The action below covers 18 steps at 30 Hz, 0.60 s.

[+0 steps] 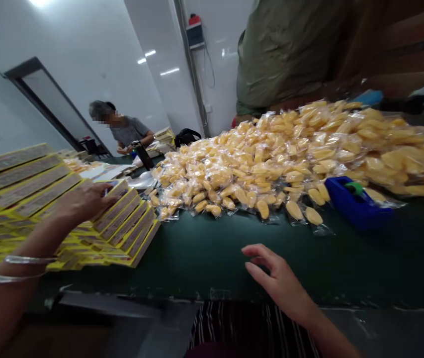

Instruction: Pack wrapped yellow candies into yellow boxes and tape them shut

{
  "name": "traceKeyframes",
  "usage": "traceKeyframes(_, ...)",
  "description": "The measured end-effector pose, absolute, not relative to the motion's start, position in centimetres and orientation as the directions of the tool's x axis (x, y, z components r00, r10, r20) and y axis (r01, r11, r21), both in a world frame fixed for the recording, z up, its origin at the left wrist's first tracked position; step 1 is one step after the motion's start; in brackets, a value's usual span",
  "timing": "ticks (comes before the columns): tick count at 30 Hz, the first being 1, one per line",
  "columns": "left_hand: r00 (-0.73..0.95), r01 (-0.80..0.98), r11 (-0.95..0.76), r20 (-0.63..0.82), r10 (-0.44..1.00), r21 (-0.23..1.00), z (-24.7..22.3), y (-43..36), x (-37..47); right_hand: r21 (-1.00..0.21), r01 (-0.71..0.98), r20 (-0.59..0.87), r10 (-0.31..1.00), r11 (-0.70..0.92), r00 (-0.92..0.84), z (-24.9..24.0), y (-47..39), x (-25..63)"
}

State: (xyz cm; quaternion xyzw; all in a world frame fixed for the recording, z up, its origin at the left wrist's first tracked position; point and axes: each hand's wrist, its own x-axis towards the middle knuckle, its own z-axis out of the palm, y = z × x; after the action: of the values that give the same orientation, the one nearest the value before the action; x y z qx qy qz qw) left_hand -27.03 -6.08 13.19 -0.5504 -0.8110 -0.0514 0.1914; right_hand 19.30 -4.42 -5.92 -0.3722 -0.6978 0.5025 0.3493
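At your left on the green table (197, 248), your left hand (87, 200) rests over stacked yellow boxes (125, 224), fingers bent, though whether they grip one is unclear; the boxes look light, stiff and crushable, probably best pinched across their narrow sides, but close packing leaves little finger room. Your right hand (279, 276) hangs empty, thumb and fingers parted, before a heap of wrapped pieces (252, 159) and a blue tape dispenser (349, 206).

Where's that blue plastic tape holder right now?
In the head view, the blue plastic tape holder sits on the dark green table toward the right, at the front edge of the pile of clear-wrapped yellow oval pieces.
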Motion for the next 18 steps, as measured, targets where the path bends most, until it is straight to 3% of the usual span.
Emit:
traceKeyframes(3, -0.292, 0.906, 0.39, 0.425, 0.857, -0.163, 13.1, -6.4, -24.9, -0.832, 0.367, 0.3, 0.894, 0.416, -0.333, -7.8, -3.9, 23.2)
traceKeyframes(6, -0.141, 0.955, 0.248, 0.493, 0.859, -0.16, 10.2, -7.2, -19.5, -0.639, 0.558, 0.486, 0.84, 0.53, -0.241, -10.0, -3.1, 26.1)
traceKeyframes(11, 0.123, 0.992, -0.126, 0.232, 0.965, 0.0, 3.5, -4.4, -12.0, -0.325, 0.674, 0.633, 0.682, 0.664, -0.367, -12.0, -2.2, 26.5)
traceKeyframes(15, 0.0, 0.996, -0.032, 0.364, 0.931, 0.082, 3.2, 3.7, -12.8, -0.221, 0.68, 0.69, 0.605, 0.699, -0.397, -13.9, -1.4, 26.1)
traceKeyframes(18, -0.066, 0.99, 0.0, 0.465, 0.883, 0.141, 3.2, 7.6, -13.1, -0.209, 0.741, 0.648, 0.658, 0.638, -0.384, -16.5, -0.6, 26.1)
